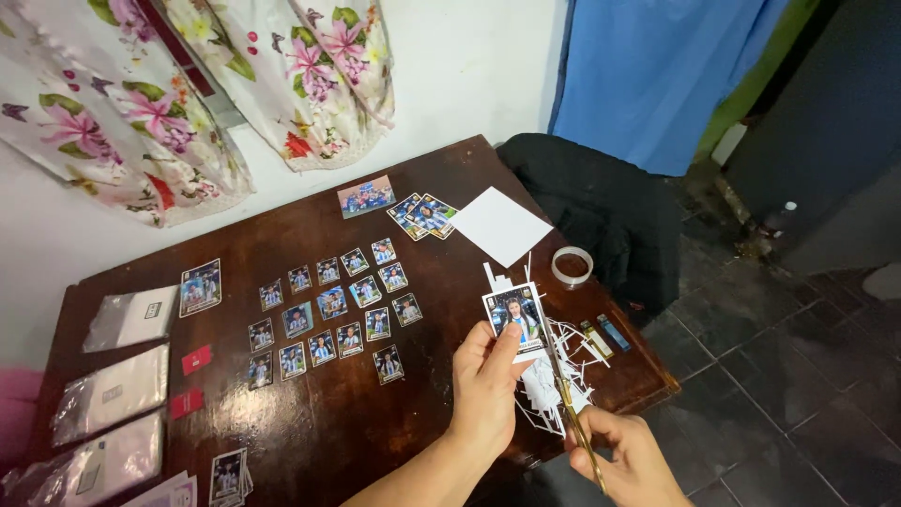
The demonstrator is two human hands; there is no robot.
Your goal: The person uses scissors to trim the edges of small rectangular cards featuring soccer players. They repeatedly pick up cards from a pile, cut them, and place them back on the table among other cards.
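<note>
Photo card in left hand, scissors along right edge

- The worktop is dark wood with a glossy, worn varnish.
- The photo card is glossy printed paper.
- The scissors look like gold-toned metal.
- The offcuts are thin matt white paper.
- The tape roll is clear, shiny plastic.
- The sleeves are clear plastic film.

Both forearms bare, no sleeves, no gloves, no rings or watch on left hand or right hand.
</note>
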